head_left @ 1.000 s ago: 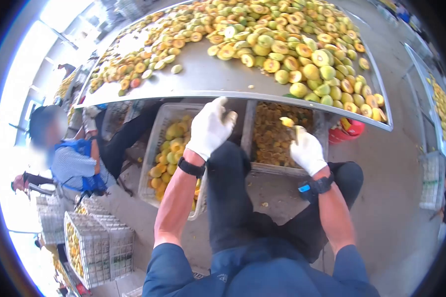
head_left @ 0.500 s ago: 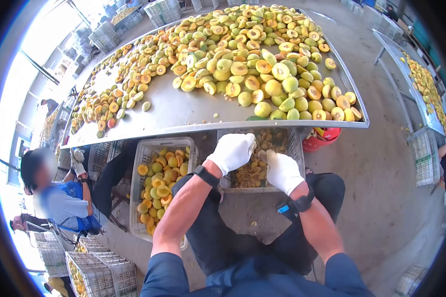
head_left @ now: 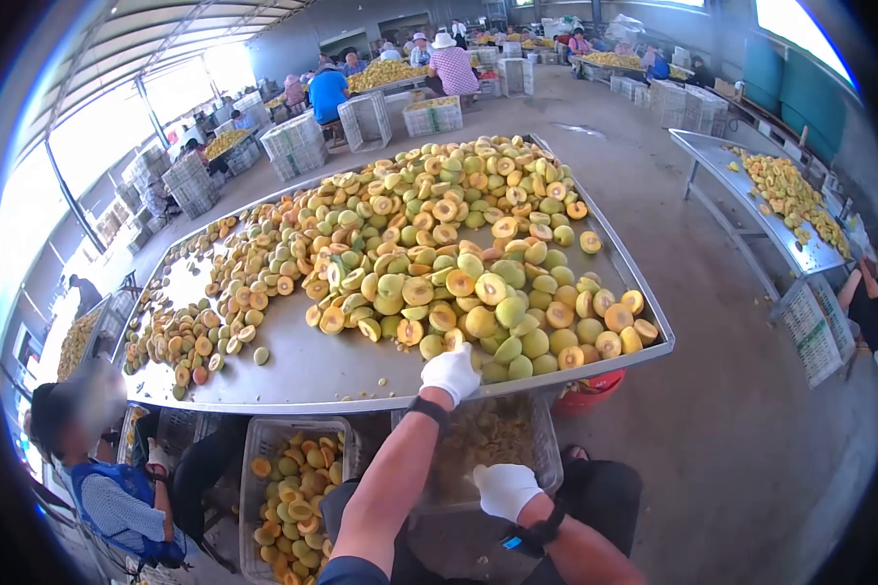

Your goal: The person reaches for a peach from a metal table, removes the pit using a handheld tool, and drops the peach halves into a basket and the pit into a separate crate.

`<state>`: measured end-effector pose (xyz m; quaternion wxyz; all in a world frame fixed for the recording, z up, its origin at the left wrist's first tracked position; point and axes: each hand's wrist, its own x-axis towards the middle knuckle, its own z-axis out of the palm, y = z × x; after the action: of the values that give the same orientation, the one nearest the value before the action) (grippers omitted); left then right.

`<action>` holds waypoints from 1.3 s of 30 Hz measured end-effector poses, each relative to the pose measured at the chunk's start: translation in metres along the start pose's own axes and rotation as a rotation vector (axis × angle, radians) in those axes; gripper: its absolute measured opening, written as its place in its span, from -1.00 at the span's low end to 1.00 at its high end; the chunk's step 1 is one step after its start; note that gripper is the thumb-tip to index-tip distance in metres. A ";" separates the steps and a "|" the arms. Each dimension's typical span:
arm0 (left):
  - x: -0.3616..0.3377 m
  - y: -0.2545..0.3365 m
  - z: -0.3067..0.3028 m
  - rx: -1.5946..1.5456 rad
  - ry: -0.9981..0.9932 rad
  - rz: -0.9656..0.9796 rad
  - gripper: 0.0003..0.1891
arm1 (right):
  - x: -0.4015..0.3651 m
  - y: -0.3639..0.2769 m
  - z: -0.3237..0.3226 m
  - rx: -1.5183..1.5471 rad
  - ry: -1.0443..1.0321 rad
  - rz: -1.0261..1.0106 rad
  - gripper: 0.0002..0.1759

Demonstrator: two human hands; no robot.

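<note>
My left hand (head_left: 451, 373), in a white glove, reaches over the front edge of the metal table (head_left: 302, 375). Its fingers stretch to the near side of a heap of halved yellow-green stone fruit (head_left: 390, 285), apricots or peaches by their look. The fingertips are at a fruit half (head_left: 454, 338) and partly hidden. Lower down, my right hand (head_left: 506, 490), also gloved, is curled closed above the near right part of a crate (head_left: 548, 458) under the table. Whatever its fingers hold is hidden. Small brownish pieces, possibly pits, lie blurred in that crate.
A crate of fruit halves (head_left: 293, 502) stands left of my legs. A seated co-worker (head_left: 117, 497) is at the far left. Under the table's right corner is a red bucket (head_left: 590, 390). Another fruit-laden table (head_left: 751, 195) stands at right; people and stacked crates fill the background.
My left hand has moved from above the lower crate up to the fruit on the table. My right hand stays over the crate, apart from the left. The view has tilted upward.
</note>
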<state>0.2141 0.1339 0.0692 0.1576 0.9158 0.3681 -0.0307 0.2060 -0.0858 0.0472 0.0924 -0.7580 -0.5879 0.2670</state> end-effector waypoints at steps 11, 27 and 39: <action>-0.004 -0.048 0.010 -1.171 0.122 -0.110 -0.55 | -0.005 0.001 0.006 0.071 0.063 0.004 -0.78; -0.205 -0.063 0.018 -2.423 -0.055 -0.019 -0.44 | -0.019 -0.025 -0.003 0.367 0.415 -0.141 -0.72; -0.228 -0.062 0.038 -2.101 0.109 -0.177 -0.43 | -0.036 -0.075 0.012 0.329 0.299 -0.133 -0.71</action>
<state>0.0083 0.0129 0.0557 0.8519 0.2894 0.2819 0.3334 0.1306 -0.0996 0.0816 0.3178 -0.7236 -0.5648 0.2374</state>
